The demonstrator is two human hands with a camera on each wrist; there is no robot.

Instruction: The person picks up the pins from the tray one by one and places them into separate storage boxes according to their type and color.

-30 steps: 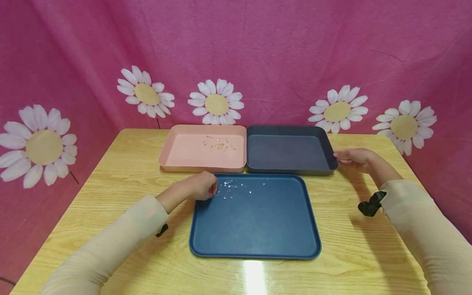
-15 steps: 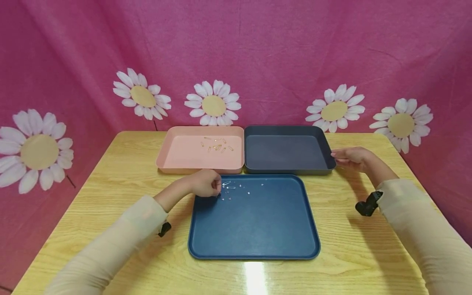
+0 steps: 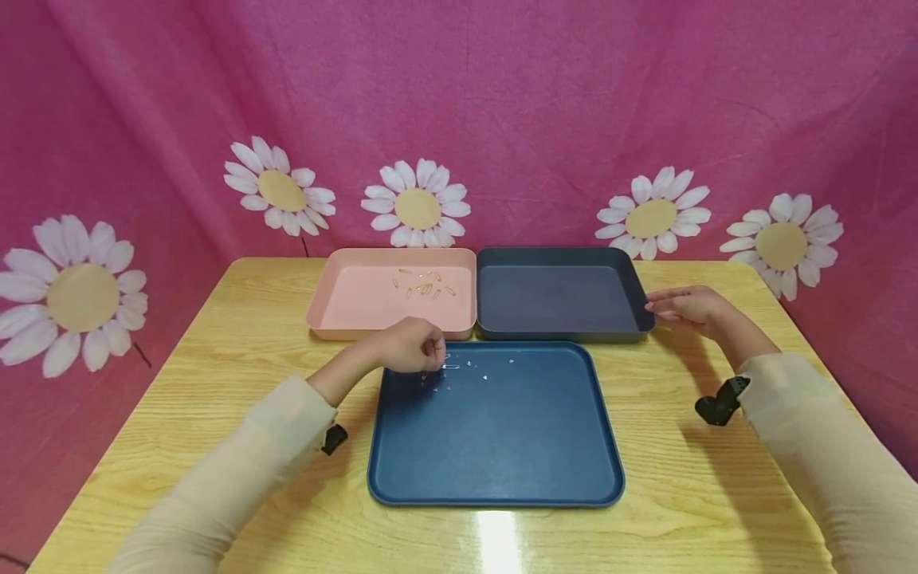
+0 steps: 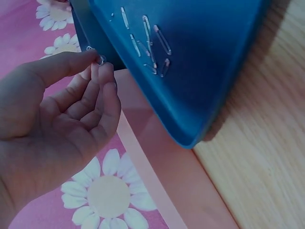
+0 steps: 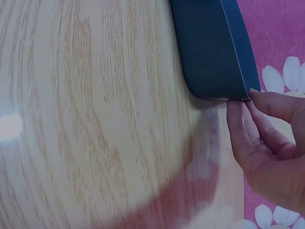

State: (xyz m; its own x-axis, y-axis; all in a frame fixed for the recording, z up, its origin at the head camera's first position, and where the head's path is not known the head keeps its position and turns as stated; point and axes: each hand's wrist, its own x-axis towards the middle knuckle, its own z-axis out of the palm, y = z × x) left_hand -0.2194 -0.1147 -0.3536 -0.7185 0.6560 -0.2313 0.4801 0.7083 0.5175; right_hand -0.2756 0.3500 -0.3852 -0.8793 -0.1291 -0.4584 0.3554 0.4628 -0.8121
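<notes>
Your left hand [image 3: 411,345]: pinching a silver pin [image 4: 102,60], droppable if pressure slackens. Right hand [image 3: 690,306]: outstretched, touching dark tray [image 3: 559,293].

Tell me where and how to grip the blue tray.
Best gripped, I'd judge, midway along both short sides of the blue tray, coming in from left and right. It lies flat with a raised rim, and wooden table borders those sides; the pink tray and dark grey tray crowd its far edge.

Room above blue tray [image 3: 502,438], dark pan [image 3: 559,291] behind
</notes>
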